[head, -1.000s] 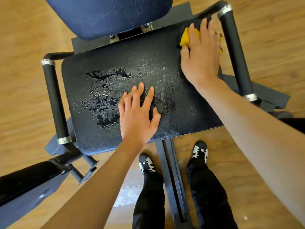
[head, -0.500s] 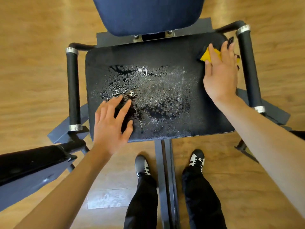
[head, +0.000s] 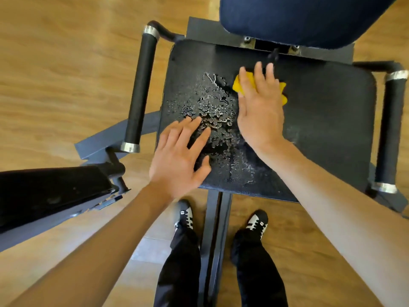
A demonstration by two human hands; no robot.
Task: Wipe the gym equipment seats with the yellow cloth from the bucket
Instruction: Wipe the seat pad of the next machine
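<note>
Right hand (head: 261,107): fingers straight and flat, pressing down on the yellow cloth (head: 237,84).
Left hand (head: 179,160): fingers spread loose, holding nothing, over the front left corner of the seat (head: 327,120).
Yellow cloth: on the seat's back middle, touching the beaded water (head: 214,111).

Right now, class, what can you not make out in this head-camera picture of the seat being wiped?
All in the head view:
- yellow cloth: mostly hidden under the right hand.
- right fingertips: blurred.
- backrest: cut off by the top edge.
- bucket: out of frame.
- seat: near corner covered by the left hand.
</note>
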